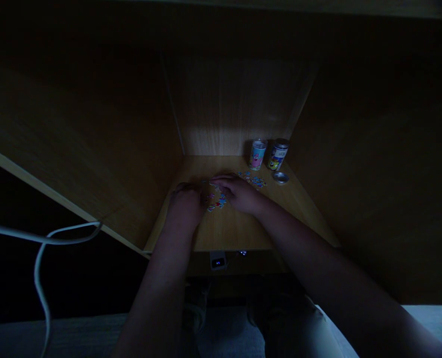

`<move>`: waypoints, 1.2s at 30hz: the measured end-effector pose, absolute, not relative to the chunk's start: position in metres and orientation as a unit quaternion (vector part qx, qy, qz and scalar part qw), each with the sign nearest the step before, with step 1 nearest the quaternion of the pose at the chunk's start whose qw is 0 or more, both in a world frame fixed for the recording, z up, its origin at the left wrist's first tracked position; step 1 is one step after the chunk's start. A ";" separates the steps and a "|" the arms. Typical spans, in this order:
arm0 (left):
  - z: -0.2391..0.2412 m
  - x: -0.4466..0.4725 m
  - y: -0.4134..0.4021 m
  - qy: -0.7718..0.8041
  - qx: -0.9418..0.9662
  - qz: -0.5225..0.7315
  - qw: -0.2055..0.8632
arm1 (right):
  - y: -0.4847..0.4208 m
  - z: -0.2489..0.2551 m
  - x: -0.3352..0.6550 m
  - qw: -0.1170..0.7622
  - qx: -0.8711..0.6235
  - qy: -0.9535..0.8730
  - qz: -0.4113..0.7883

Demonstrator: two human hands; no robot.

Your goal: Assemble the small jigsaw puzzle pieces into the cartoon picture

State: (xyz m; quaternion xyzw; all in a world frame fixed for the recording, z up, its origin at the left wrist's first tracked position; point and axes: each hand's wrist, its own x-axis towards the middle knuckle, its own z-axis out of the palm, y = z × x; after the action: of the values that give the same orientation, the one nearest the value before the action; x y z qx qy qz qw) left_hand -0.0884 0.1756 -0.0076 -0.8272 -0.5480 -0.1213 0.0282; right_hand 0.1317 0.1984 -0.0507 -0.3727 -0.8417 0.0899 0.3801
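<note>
Small colourful jigsaw puzzle pieces (221, 201) lie loosely grouped on the wooden board between my two hands. My left hand (187, 200) rests at the left of this group, its fingers curled down and mostly in shadow; whatever they hold, if anything, is hidden. From the right, my right hand (239, 191) reaches over the group with fingers stretched out to the left and the thumb below, close to the pieces. Beyond the right wrist is a second pile of puzzle pieces (254, 179).
Two cartoon-printed cans, an open-looking one (257, 155) and a lidded one (277, 155), stand at the back right. A round metal lid (280, 177) lies before them. Wooden panels enclose the board (239, 233). A white cable (38, 268) hangs left; a small lit device (217, 261) sits below the front edge.
</note>
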 end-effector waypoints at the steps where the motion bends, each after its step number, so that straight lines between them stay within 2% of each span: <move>1: -0.008 -0.088 0.175 -0.547 -0.828 -0.121 0.025 | 0.199 -0.052 0.131 0.381 -0.365 -0.844 0.096; 13: -0.011 -0.090 0.178 -0.529 -0.832 -0.168 0.026 | 0.207 -0.059 0.134 0.353 -0.370 -0.856 0.073; 18: -0.018 -0.088 0.180 -0.469 -0.856 -0.220 -0.012 | 0.203 -0.050 0.138 0.379 -0.389 -0.839 0.030; 21: -0.023 -0.085 0.182 -0.430 -0.870 -0.240 -0.025 | 0.202 -0.047 0.138 0.359 -0.378 -0.853 0.034; 27: -0.023 -0.087 0.181 -0.460 -0.863 -0.210 -0.018 | 0.203 -0.046 0.138 0.315 -0.401 -0.859 0.037; 36: -0.017 -0.087 0.178 -0.508 -0.843 -0.177 -0.007 | 0.197 -0.043 0.137 0.348 -0.443 -0.824 0.062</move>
State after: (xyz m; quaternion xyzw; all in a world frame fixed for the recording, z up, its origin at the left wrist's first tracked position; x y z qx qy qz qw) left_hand -0.0874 0.1784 -0.0166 -0.8429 -0.5081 -0.1771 -0.0072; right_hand 0.1367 0.1969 -0.0431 -0.4431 -0.8239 0.0623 0.3477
